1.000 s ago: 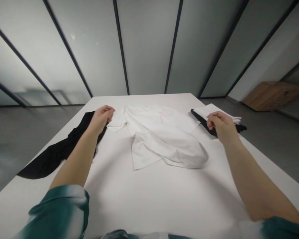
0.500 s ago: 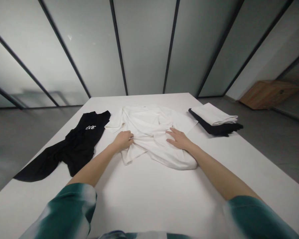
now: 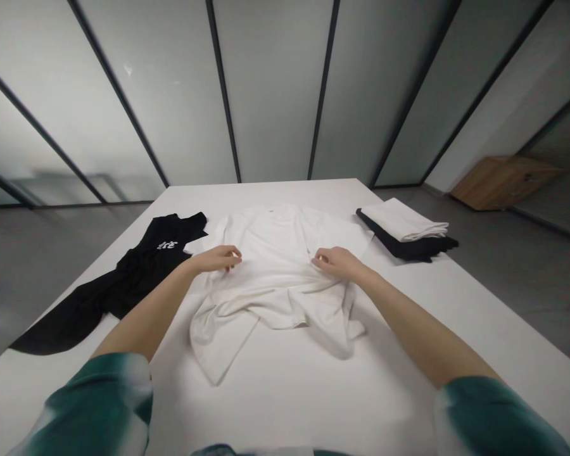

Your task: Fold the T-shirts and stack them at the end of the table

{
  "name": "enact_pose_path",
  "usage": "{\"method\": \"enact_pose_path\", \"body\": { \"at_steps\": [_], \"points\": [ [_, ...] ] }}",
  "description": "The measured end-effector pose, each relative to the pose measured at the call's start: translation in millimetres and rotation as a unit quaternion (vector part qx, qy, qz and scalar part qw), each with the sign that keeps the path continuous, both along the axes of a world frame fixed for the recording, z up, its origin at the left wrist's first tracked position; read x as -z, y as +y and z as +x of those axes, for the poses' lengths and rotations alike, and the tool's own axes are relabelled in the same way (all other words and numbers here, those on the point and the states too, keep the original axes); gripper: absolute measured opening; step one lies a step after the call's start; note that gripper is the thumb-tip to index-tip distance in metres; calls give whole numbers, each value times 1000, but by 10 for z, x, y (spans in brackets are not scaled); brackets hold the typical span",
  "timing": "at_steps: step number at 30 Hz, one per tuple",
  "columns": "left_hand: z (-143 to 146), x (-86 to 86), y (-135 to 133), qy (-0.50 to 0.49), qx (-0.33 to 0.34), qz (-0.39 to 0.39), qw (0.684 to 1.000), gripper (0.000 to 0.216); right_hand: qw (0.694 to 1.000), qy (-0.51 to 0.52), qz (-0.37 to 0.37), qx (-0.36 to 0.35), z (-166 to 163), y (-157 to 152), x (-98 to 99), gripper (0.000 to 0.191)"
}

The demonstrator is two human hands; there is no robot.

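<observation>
Pinching white T-shirt (image 3: 275,285) mid-body, left hand (image 3: 217,258) and right hand (image 3: 336,261) each clamped on fabric. Shirt rumpled, not yet folded; black garment (image 3: 137,275) loose; folded stack (image 3: 408,229) done.

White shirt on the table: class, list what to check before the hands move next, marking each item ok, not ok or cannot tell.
1. Grip of the left hand on the white shirt: pinching fabric, ok.
2. Grip of the right hand: pinching fabric, ok.
3. Shirt lying flat: near half bunched and creased, not ok.
4. The black garment apart from the shirt's sleeve: cannot tell.
5. The folded pile apart from the shirt: ok.
</observation>
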State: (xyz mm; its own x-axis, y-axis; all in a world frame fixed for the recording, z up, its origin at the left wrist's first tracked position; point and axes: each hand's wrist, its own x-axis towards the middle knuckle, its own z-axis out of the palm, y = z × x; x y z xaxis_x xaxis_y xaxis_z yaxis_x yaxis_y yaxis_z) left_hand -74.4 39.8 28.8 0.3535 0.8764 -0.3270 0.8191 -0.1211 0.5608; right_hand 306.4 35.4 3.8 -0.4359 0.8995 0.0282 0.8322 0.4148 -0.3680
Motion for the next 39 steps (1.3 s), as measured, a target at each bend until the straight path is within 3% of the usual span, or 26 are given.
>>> {"method": "enact_pose_path", "body": {
  "at_steps": [2,4,7,10,16,21,26,28,31,34,39],
  "points": [
    [141,153,102,67,-54,139,987,59,999,-6,31,11,-67,66,24,33],
    [287,333,190,144,-76,205,965,64,999,-24,46,17,-148,156,116,40],
    [435,556,266,204,-82,203,954,70,996,-61,32,64,-237,293,305,55],
    [453,657,286,220,-82,207,950,64,990,-93,16,101,-246,399,450,64],
    [399,659,212,241,-70,200,947,61,992,-89,7,86,-167,415,582,73],
    [379,662,-62,259,-53,186,946,63,996,-68,16,55,-154,67,675,75],
    [301,429,-283,276,-15,155,948,68,999,-31,5,20,-3,-139,501,60],
    [301,305,-237,294,-23,145,945,68,998,-9,12,63,167,-39,380,52],
    [333,242,-55,304,-83,167,934,65,976,-29,60,208,497,196,285,50],
    [343,367,131,286,-117,198,930,67,938,-87,51,332,767,344,340,53],
    [273,607,238,289,-164,170,928,77,907,-133,61,396,866,313,498,60]
  ]
}}
